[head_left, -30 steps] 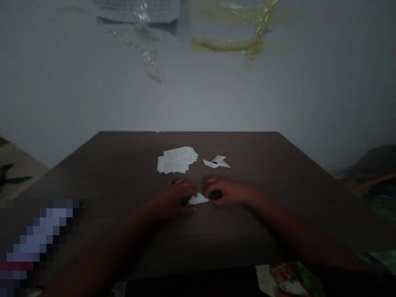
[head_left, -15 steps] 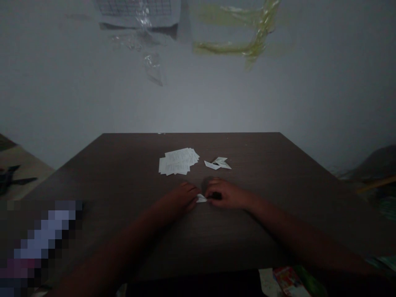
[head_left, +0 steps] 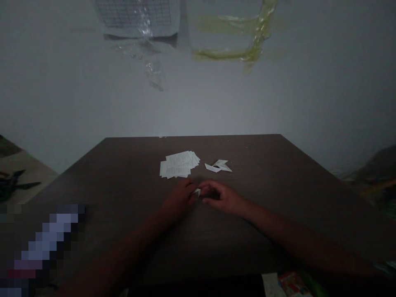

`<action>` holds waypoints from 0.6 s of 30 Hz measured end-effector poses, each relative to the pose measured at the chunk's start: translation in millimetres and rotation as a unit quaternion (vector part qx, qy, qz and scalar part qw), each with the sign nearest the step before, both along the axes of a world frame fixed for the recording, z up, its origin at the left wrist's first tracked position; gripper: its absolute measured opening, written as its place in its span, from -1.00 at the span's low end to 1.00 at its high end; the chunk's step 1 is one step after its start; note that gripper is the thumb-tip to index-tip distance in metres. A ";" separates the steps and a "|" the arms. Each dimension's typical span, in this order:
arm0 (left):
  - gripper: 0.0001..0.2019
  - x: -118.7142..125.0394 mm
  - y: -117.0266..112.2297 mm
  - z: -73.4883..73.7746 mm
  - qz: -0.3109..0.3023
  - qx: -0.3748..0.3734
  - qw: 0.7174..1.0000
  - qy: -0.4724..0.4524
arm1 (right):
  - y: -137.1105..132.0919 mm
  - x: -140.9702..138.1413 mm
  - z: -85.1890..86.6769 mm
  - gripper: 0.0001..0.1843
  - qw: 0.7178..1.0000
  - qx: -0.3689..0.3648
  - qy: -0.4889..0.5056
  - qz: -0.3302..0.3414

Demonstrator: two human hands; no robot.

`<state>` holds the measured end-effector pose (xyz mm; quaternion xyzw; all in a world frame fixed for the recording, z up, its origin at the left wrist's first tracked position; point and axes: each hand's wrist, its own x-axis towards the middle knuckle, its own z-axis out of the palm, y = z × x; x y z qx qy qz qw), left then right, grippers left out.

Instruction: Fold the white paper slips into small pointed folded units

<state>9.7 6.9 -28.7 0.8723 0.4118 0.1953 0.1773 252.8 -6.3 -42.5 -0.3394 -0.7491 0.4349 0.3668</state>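
Note:
Between my hands is a small folded piece of paper (head_left: 197, 192), white and mostly covered by fingers. My left hand (head_left: 182, 197) is closed on it from the left. My right hand (head_left: 223, 197) is on its right side, thumb and fingers apart in a curve, with the fingertips close to the paper's edge. Beyond the left hand lies a loose pile of printed paper slips (head_left: 179, 164). To the right of that pile, several folded paper pieces (head_left: 218, 166) with slanted ends lie partly overlapping.
All of this is on a dark brown table (head_left: 262, 161) against a pale wall (head_left: 216, 107). A gridded sheet (head_left: 136, 18) and yellow tape (head_left: 229, 54) are stuck on the wall. A pixelated blurred patch (head_left: 46, 243) covers the lower left.
My right hand has opened its pinch and spread thumb from fingers. The folded paper is now further into my left hand, slightly up and left. The camera view has tilted slightly.

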 end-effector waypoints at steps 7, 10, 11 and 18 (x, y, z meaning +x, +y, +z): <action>-0.70 4.8 -6.6 2.0 0.042 -0.015 0.997 -0.066 | -4.0 -16.4 -8.1 -0.60 0.999 -0.014 0.018 -0.036; -0.71 7.7 -11.9 0.9 0.050 -0.032 0.994 -0.089 | -5.7 -19.6 -7.3 -0.73 0.998 -0.008 0.014 -0.053; -0.72 8.2 -13.0 0.5 0.051 -0.039 0.993 -0.099 | -6.5 -19.6 -5.7 -0.78 0.998 -0.002 0.010 -0.057; -0.75 3.1 -7.4 -3.1 0.049 -0.158 0.966 -0.196 | -9.6 -14.8 5.5 -0.86 0.996 0.026 0.000 -0.084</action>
